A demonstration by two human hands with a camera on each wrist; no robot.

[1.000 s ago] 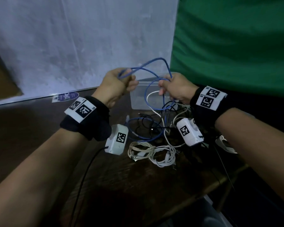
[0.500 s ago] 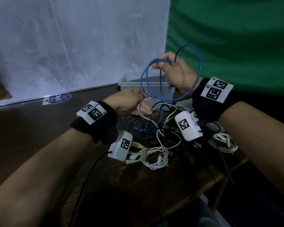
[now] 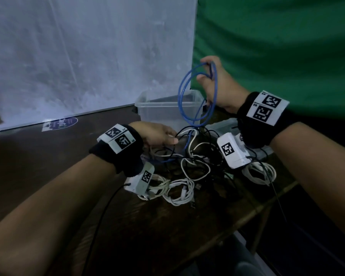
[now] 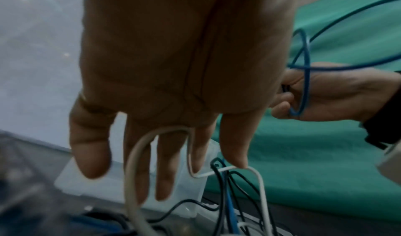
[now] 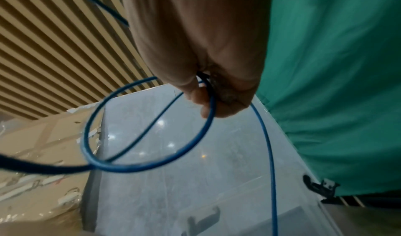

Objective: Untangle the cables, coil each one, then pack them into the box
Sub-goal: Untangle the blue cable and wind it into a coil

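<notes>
My right hand (image 3: pixel 206 71) is raised above the clear plastic box (image 3: pixel 145 108) and grips loops of a blue cable (image 3: pixel 182 92). The loops hang down past the box wall, and the cable's tail runs into the tangle of black and white cables (image 3: pixel 195 156) on the table. In the right wrist view the fingers (image 5: pixel 201 99) curl round the blue cable (image 5: pixel 152 168). My left hand (image 3: pixel 171 137) is low over the tangle. Its fingers (image 4: pixel 91 154) are straight, and a white cable (image 4: pixel 132 162) loops across them.
Two coiled white cables lie on the dark wooden table, one near the front (image 3: pixel 179 191) and one under my right wrist (image 3: pixel 261 173). A clear lid (image 3: pixel 223 124) sits to the right of the box. The table's edge (image 3: pixel 267 206) runs close on the right.
My left hand let go of the blue cable and dropped to the tangle. My right hand rose higher with the blue loops.
</notes>
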